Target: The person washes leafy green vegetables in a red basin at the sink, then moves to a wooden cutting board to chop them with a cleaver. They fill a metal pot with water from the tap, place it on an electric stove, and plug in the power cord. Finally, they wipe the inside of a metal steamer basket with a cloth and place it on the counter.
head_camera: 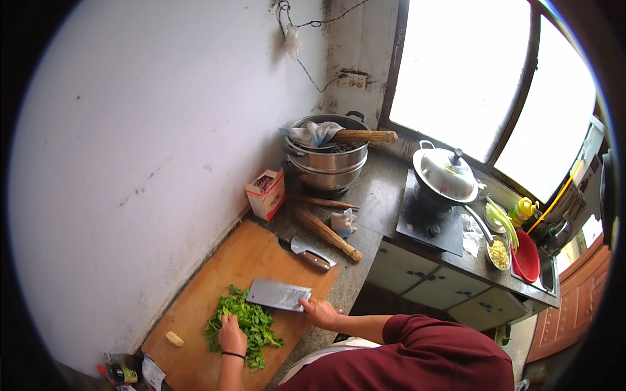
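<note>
Chopped leafy greens lie in a heap on a wooden cutting board. My left hand, a dark beaded bracelet at its wrist, rests over the heap with fingers curled; whether they pinch any leaves is hidden. My right hand grips the handle end of a cleaver, whose broad blade lies flat-looking at the upper right edge of the greens. A peeled piece of ginger or root sits at the board's left. Two more knives, one wooden-handled, lie near the board's far right corner.
Behind the board stand a red-and-white carton, brush-like whisks and stacked steel pots. A lidded wok is on the cooktop. Farther right are a bowl of yellow food and a red basin. Bottles stand lower left.
</note>
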Tool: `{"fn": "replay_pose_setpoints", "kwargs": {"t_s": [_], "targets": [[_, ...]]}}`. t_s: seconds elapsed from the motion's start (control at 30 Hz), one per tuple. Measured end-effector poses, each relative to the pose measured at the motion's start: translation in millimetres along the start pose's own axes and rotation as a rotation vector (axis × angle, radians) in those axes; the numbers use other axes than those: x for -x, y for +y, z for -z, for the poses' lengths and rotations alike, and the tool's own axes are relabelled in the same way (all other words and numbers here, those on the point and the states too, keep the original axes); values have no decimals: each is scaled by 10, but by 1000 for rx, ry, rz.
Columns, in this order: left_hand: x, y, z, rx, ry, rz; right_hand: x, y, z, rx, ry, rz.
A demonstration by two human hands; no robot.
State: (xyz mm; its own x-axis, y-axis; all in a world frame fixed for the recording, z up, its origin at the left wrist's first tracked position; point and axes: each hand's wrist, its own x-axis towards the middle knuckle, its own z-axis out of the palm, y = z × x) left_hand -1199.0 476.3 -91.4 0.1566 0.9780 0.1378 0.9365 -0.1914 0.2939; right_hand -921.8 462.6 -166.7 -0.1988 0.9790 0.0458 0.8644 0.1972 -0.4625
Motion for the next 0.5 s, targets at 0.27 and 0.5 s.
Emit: {"fn": "replay_pose_setpoints", "kwargs": {"t_s": [0.27,0.5], "targets": [[-697,574,39,109,-254,-31,-319,456,346,163,-302,284],[-2100,1594,-256,1101,-410,139,-1792,2057,2231,-881,640,-399]]}}
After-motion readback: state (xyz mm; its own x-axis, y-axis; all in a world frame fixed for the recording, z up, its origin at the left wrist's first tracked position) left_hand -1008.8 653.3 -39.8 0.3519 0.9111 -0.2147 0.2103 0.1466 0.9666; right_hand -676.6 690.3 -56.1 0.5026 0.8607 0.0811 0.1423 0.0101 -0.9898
